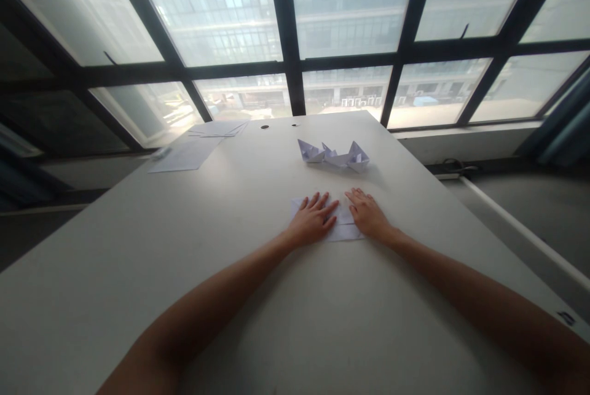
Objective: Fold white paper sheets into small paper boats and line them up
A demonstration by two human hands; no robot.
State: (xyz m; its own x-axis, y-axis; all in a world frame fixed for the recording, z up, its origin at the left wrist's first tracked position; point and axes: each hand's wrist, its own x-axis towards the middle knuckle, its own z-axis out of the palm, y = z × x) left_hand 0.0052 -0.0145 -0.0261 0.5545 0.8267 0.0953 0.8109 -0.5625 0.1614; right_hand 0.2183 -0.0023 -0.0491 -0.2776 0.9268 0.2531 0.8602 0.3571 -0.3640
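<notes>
A folded sheet of white paper [345, 233] lies flat on the table, with a crease or folded edge running across it. My left hand [313, 217] rests on its left part, fingers spread and palm down. On the paper's right side lies my right hand [367, 214], its fingers stretched out and flat. Both hands hide much of the sheet. Just beyond them stand folded paper boats [334, 155], close together in a row.
The white table [138, 272] reaches to a wide window with dark frames [290, 63]. Loose white sheets [184, 155] lie at the far left. Near the far edge is a round cable hole [264, 127]. A pale rail [520, 232] runs beside the table's right edge.
</notes>
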